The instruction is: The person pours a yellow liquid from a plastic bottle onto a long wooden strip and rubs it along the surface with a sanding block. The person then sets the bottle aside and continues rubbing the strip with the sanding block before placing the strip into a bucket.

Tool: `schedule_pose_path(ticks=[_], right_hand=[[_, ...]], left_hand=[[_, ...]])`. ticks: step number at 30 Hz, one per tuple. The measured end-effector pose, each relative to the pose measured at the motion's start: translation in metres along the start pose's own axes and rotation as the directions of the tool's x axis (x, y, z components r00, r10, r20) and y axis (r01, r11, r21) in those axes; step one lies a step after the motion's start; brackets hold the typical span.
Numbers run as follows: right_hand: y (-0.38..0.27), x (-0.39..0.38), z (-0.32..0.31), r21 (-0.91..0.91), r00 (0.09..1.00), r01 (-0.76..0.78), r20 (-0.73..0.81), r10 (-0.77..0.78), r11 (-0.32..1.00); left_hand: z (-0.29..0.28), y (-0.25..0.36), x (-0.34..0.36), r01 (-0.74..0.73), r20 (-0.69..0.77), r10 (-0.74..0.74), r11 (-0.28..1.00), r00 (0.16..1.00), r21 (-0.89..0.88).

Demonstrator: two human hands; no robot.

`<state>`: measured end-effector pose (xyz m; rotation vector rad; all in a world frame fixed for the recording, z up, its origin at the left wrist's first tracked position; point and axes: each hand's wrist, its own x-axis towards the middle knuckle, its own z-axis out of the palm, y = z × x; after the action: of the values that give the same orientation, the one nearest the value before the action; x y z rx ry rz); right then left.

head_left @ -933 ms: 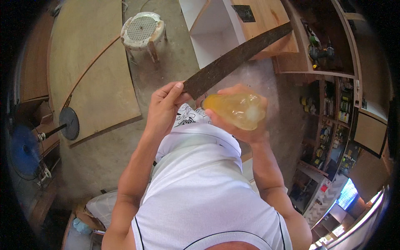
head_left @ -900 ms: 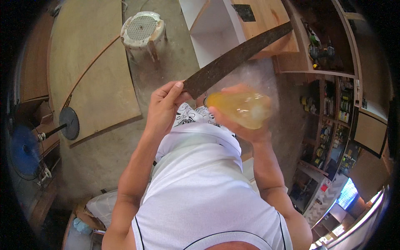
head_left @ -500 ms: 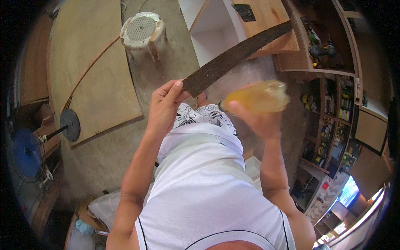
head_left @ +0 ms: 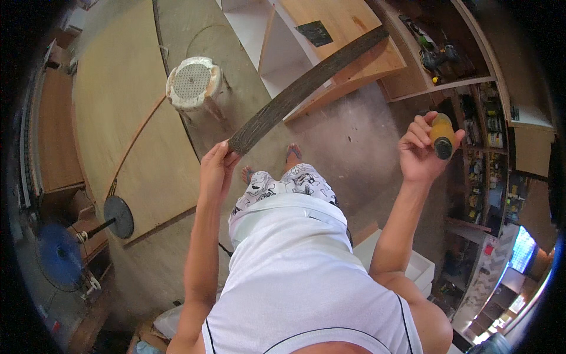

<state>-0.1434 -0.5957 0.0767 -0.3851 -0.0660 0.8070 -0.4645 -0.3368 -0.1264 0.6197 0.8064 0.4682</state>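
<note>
My left hand (head_left: 217, 168) pinches the near end of a long dark brown strip (head_left: 295, 91) with a wood-grain look. Its far end reaches over a wooden board on the white cabinet. Out to the right, my right hand (head_left: 425, 147) is closed round a plastic bottle (head_left: 442, 131) of amber liquid. The bottle's dark cap points toward me, and most of its body is foreshortened. Strip and bottle are well apart.
A worn white stool (head_left: 193, 82) stands ahead on the left, beside a large plywood sheet (head_left: 138, 141). A white cabinet (head_left: 283, 65) with a wooden top is ahead. Tool shelves (head_left: 480, 130) line the right, with a drill (head_left: 439, 56). A blue fan (head_left: 59, 256) is at left.
My right hand has swung the bottle away to the right, and its cap has turned toward me. My left hand and the strip have shifted a little left and nearer.
</note>
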Motion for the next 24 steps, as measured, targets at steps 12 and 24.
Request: schedule_pose_path(ticks=[12, 24], right_hand=[[-0.05, 0.076, -0.045, 0.251, 0.92, -0.148, -0.321, 0.227, 0.957], [-0.233, 0.207, -0.048, 0.078, 0.87, 0.126, -0.487, -0.072, 0.989]], left_hand=[[0.043, 0.012, -0.013, -0.018, -0.224, 0.043, 0.993, 0.974, 0.114], [0.059, 0.075, -0.036, -0.017, -0.438, 0.137, 0.964, 0.889, 0.266]])
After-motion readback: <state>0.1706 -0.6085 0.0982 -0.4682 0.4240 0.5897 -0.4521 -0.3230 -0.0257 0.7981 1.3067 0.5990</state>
